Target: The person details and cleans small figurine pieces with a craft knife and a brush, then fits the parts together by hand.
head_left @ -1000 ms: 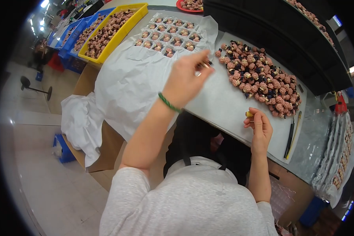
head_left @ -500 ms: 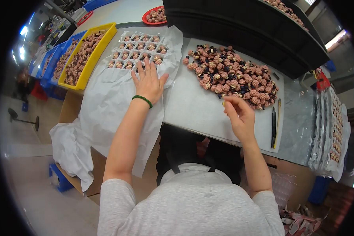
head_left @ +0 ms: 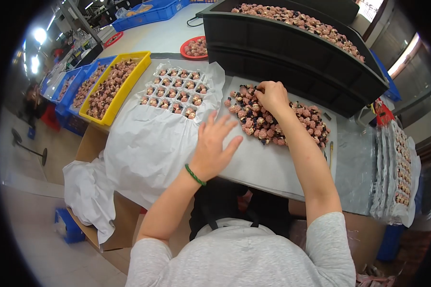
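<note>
Workshop or small factory, by the look of it: black bin [head_left: 282, 62] (loaded w/ small pcs [head_left: 301, 24]) beyond R hand [head_left: 273, 98], yellow bin [head_left: 126, 93] left of L hand [head_left: 213, 146], stacked trays [head_left: 401, 165] right of both.

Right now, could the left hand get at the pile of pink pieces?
Probably yes: the left hand, fingers spread, is just beside the pile of pink pieces, with only bare white sheet between. The right forearm crosses farther right, so it might block that part.
</note>
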A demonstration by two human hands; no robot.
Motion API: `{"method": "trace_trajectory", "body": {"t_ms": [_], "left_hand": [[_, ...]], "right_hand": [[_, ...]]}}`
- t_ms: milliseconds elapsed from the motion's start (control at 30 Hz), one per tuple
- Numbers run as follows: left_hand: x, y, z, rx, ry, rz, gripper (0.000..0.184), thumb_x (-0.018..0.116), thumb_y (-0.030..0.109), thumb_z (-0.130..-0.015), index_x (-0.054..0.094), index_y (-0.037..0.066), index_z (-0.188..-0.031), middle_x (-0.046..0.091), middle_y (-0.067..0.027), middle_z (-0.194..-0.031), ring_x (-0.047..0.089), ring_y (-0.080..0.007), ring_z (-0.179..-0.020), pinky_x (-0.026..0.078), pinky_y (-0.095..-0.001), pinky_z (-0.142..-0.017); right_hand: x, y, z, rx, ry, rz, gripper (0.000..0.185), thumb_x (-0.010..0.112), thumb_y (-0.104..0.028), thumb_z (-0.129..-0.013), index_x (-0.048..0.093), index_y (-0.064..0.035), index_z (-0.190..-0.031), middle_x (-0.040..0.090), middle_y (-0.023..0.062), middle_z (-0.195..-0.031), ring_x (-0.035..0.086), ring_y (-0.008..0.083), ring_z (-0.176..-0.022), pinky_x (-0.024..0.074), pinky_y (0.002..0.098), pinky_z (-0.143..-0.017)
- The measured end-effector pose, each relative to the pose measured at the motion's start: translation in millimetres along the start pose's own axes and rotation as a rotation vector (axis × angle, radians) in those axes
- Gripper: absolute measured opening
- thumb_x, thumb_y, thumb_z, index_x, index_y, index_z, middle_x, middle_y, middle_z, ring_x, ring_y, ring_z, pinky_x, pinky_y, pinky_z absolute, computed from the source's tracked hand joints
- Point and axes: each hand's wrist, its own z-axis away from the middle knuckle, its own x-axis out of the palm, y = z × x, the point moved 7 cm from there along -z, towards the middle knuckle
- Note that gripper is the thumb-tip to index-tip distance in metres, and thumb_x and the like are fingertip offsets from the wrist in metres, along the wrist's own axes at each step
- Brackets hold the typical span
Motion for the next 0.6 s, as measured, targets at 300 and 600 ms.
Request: {"method": "trace_trajectory", "body": {"t_ms": [300, 600], "left_hand": [[43.6, -25.8, 24.8, -0.593, -0.005, 1.307, 0.028, 0.05, 0.013, -0.09, 0.054, -0.003, -0.113, 0.059, -0.006, -0.1, 0.055, -0.0103, -0.086, 0.045, -0.0232, -0.077], [83.6, -7.3, 41.0, -0.602, -0.206, 1.319, 0.026, 0.057, 0.018, -0.087, 0.061, -0.003, -0.101, 0.061, -0.0021, -0.084, 0.051, -0.0072, -0.072, 0.043, -0.0209, -0.067]], "right_hand": [[-45.8, -32.8, 145.9, -0.263, 0.333, -0.864, 0.017, 0.064, 0.005, -0.075, 0.063, 0.0024, -0.092, 0.06, 0.0064, -0.084, 0.052, 0.0095, -0.07, 0.0414, 0.0193, -0.06], [11.8, -8.9, 230.1, 0.255, 0.117, -1.414, 0.022, 0.058, -0.006, -0.084, 0.058, 0.0039, -0.104, 0.061, 0.0108, -0.093, 0.06, 0.0163, -0.081, 0.0492, 0.0258, -0.07]]}}
